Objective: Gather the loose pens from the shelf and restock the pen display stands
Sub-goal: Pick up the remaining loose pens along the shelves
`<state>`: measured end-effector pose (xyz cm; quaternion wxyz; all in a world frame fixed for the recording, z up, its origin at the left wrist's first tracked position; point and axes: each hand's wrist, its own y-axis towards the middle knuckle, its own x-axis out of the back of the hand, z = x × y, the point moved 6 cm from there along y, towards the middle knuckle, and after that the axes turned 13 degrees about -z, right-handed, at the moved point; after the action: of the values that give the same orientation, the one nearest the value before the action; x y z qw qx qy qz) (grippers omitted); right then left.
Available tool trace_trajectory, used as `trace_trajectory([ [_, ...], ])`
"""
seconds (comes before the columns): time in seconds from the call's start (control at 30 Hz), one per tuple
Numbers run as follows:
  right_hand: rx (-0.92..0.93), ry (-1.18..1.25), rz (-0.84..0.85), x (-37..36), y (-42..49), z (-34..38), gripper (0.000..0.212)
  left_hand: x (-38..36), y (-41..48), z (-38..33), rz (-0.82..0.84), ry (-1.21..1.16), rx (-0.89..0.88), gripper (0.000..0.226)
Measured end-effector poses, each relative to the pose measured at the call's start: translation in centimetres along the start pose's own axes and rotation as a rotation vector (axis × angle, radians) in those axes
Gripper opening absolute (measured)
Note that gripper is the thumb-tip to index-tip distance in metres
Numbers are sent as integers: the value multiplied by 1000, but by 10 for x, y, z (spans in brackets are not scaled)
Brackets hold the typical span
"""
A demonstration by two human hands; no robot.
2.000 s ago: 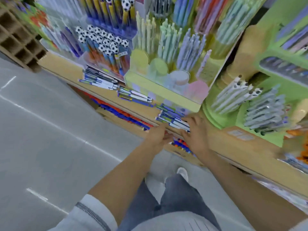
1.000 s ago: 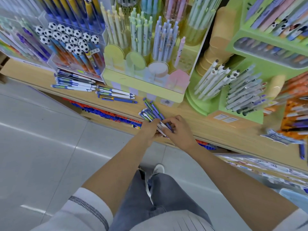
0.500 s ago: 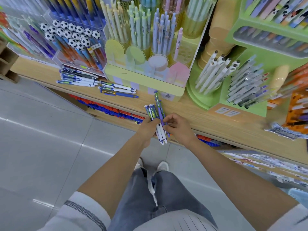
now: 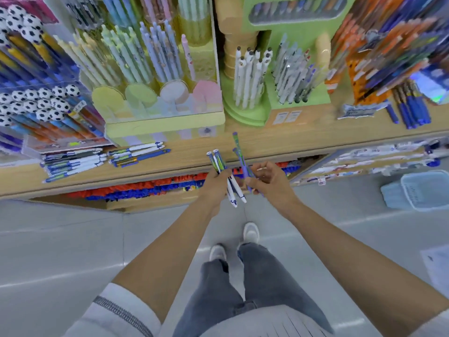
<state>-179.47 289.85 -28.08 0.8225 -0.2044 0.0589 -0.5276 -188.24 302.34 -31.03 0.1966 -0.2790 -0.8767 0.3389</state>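
You stood facing a wooden shelf point(image 4: 303, 142) of pen displays, both forearms stretched out in front of you. Your left hand point(image 4: 215, 182) had its fingers curled tight round a small bundle of pens point(image 4: 218, 162), smooth plastic barrels with white bodies and green-and-blue ends, held roughly upright. Your right hand point(image 4: 268, 181), just beside it, had its fingers clamped on a few slim purple pens point(image 4: 239, 154) that pointed up toward the shelf. Both handfuls were off the shelf, in the air by its front edge.

The job looked only partly done. Two heaps of loose pens point(image 4: 73, 162) lay ungathered on the pale wood grain further left, white and blue barrels lying flat side by side. More dark blue pens point(image 4: 410, 113) lay on the shelf at far right. Nothing you held had yet gone into a stand. Behind stood a pastel display stand point(image 4: 165, 121) with rounded cup fronts, packed with upright pens. Beside it was a glossy green stand point(image 4: 245, 113) with a round, stepped base, holding white pens.
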Motion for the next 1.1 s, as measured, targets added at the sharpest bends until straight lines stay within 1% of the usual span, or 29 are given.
trace_trajectory([
  [0.1, -9, 22, -100, 35, -20, -10, 27, -32, -16, -2, 66, 4, 19, 17],
  [0.27, 1, 86, -272, 107, -42, -20, 24, -111, -39, 15, 212, 175, 14, 20],
  [0.37, 13, 127, -367, 159, -50, -24, 25, -168, -53, 29, 315, 212, -38, 43],
  [0.4, 19, 139, -394, 178, -52, -26, 24, -186, -57, 33, 325, 218, -49, 48],
  [0.43, 23, 143, -418, 198, -53, -28, 23, -204, -72, 32, 332, 235, -60, 49],
  [0.5, 24, 143, -458, 239, -52, -33, 23, -241, -96, 29, 336, 267, -84, 44],
  [0.6, 41, 126, -477, 301, -49, -39, 25, -299, -130, 33, 350, 261, -80, 40],
  [0.7, 36, 120, -487, 362, -45, -44, 24, -357, -158, 42, 377, 234, -39, 28],
  [0.83, 14, 167, -530, 435, -37, -43, 14, -429, -187, 45, 432, 202, 8, 33],
  [0.9, 13, 212, -566, 469, -30, -41, 16, -461, -198, 43, 440, 198, 10, 33],
  [1.0, -18, 252, -579, 507, -13, -41, 22, -507, -210, 35, 471, 237, -34, 37],
  [1.1, 1, 319, -534, 537, 13, -38, 26, -553, -210, 24, 487, 272, -133, 39],
])
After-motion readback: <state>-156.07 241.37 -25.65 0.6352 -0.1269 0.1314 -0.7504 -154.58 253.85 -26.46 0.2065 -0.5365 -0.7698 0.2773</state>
